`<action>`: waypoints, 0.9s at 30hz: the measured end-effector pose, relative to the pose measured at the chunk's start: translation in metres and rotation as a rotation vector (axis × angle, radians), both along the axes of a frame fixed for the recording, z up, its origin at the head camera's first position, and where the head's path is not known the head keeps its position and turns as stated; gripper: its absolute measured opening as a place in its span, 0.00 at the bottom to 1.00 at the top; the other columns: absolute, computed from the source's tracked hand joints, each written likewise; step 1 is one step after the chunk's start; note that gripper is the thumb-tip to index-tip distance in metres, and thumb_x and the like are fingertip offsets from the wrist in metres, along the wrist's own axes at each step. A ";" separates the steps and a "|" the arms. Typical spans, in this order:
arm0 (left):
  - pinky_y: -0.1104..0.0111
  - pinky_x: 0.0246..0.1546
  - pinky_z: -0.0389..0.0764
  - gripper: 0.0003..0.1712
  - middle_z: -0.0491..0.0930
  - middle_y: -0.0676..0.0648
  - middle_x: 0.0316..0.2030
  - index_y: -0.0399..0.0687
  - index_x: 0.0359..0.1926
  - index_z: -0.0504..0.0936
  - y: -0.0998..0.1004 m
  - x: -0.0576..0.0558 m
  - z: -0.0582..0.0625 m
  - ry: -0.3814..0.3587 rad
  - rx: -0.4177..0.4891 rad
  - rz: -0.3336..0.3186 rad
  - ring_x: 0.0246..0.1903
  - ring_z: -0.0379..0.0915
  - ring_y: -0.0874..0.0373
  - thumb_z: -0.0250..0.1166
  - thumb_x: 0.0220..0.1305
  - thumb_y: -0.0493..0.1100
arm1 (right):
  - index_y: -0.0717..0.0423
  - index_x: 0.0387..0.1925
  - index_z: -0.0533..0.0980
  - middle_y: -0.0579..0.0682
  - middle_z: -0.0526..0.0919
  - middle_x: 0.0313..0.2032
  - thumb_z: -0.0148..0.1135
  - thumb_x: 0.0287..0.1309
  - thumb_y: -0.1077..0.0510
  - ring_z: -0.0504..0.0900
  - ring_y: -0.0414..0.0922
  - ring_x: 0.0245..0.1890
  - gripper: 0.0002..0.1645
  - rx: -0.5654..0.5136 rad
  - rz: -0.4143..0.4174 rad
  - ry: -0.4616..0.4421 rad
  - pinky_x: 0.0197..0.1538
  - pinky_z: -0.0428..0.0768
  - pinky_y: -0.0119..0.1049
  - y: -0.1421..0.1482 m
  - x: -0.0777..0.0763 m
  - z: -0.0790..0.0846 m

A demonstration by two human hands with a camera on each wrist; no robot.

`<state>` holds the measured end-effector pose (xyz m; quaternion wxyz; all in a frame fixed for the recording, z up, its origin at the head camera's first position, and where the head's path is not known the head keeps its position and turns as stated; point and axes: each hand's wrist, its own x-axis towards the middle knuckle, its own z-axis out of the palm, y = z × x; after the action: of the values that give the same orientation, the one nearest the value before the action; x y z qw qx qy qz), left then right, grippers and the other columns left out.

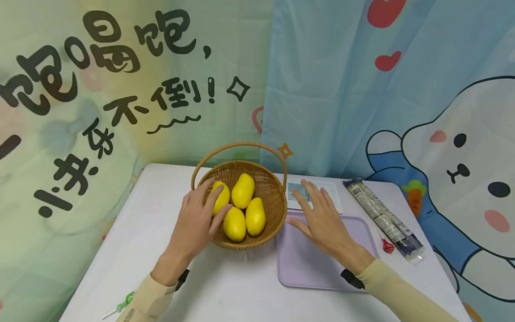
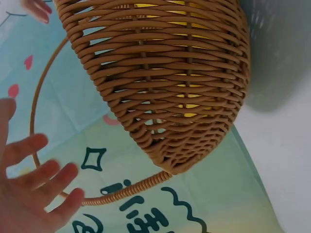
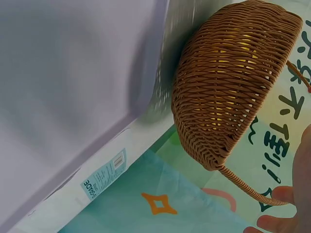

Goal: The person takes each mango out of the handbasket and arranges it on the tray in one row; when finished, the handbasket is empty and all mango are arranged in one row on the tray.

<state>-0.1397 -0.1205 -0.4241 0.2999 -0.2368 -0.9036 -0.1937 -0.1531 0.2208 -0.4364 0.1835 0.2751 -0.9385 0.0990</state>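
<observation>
A brown wicker basket [image 1: 273, 197] with a tall arched handle [image 1: 241, 144] stands toward the back of the white table. Several yellow mangoes [image 1: 243, 191] lie inside it. My left hand [image 1: 195, 221] is over the basket's left rim, fingers spread and loosely bent, holding nothing. Past the right rim my right hand [image 1: 322, 221] hovers with parted fingers and holds nothing; it overlaps a lilac tray [image 1: 295, 268] in the head view. In the left wrist view, the left fingers [image 2: 58, 182] are apart from the woven wall [image 2: 165, 73]. Yellow shows through the weave in both wrist views.
Behind the tray lies a flat white package [image 1: 335, 194] with a blue label. A long clear-and-dark packet [image 1: 382, 219] rests at the right, beside a red-wrapped lollipop [image 1: 388, 246]. A green lollipop [image 1: 125, 301] lies at the front left. Printed curtains [image 1: 314, 89] hang behind the table.
</observation>
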 end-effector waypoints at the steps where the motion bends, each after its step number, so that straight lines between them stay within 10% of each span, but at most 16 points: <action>1: 0.44 0.63 0.70 0.29 0.68 0.34 0.69 0.40 0.65 0.75 -0.001 0.001 0.000 0.016 0.025 0.006 0.65 0.67 0.39 0.59 0.75 0.55 | 0.54 0.77 0.60 0.60 0.54 0.78 0.45 0.71 0.27 0.54 0.58 0.77 0.48 -0.003 0.005 0.000 0.77 0.50 0.61 -0.001 0.000 0.000; 11: 0.38 0.64 0.63 0.28 0.57 0.30 0.73 0.41 0.65 0.74 -0.009 -0.001 -0.012 0.024 0.204 0.104 0.69 0.58 0.34 0.64 0.71 0.50 | 0.54 0.76 0.61 0.60 0.57 0.77 0.50 0.70 0.30 0.58 0.56 0.76 0.46 -0.012 0.050 0.021 0.76 0.55 0.62 -0.008 0.000 0.002; 27: 0.37 0.62 0.72 0.34 0.42 0.29 0.77 0.44 0.73 0.65 -0.010 -0.006 -0.031 -0.385 0.360 0.071 0.70 0.58 0.28 0.60 0.74 0.55 | 0.53 0.76 0.62 0.58 0.59 0.76 0.60 0.68 0.37 0.64 0.56 0.73 0.44 -0.065 0.102 -0.013 0.73 0.62 0.60 -0.019 0.006 0.009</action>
<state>-0.1455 -0.1302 -0.4556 0.1665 -0.1066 -0.9028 -0.3820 -0.1470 0.2014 -0.4279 0.1812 0.3156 -0.9208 0.1405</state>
